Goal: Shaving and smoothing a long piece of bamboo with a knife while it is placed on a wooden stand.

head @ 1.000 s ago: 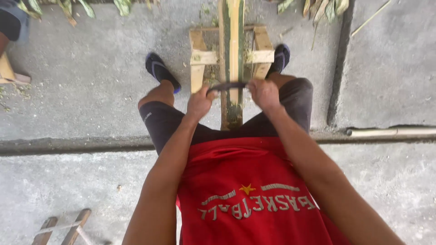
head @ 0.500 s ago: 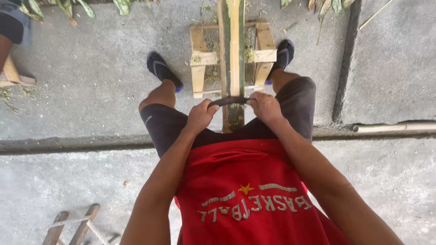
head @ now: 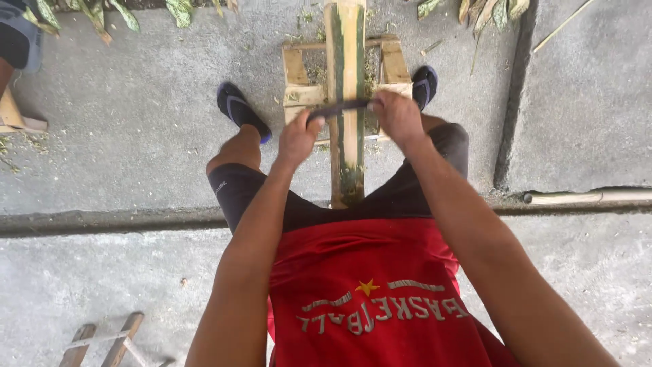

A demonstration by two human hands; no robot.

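**Both hands clamp a dark blade across a bamboo pole**

Left hand point(head: 299, 138) and right hand point(head: 397, 117) are each closed in a fist around one end of a thin dark blade-like tool point(head: 343, 107), which lies crosswise over a long split bamboo pole with green edges and a pale stripped face point(head: 345, 88). The left hand grips the nearer, lower end; the right hand grips the far end, slightly higher, so the tool sits at a small tilt. Its middle touches the pole's upper face.

The pole runs straight away from the person, between the knees, its near end resting just in front of the black shorts point(head: 238, 187). It lies on a low pale wooden frame of slats point(head: 299, 81) set on the grey concrete floor point(head: 136, 122). Green shavings and scraps lie scattered in and around the frame.

The person sits with legs apart, wearing a red sleeveless shirt point(head: 367, 278). A dark flip-flop sandal with blue straps point(head: 239, 111) is on the left foot, left of the frame; another is on the right foot, just beside the frame's right side.

Dry and green leaves point(head: 102, 17) lie along the top edge. A pale bamboo stick point(head: 584, 197) lies at the right, along a seam in the concrete. Another small wooden frame point(head: 102, 340) shows at the bottom left. Someone else's leg point(head: 17, 44) is at the top left corner.
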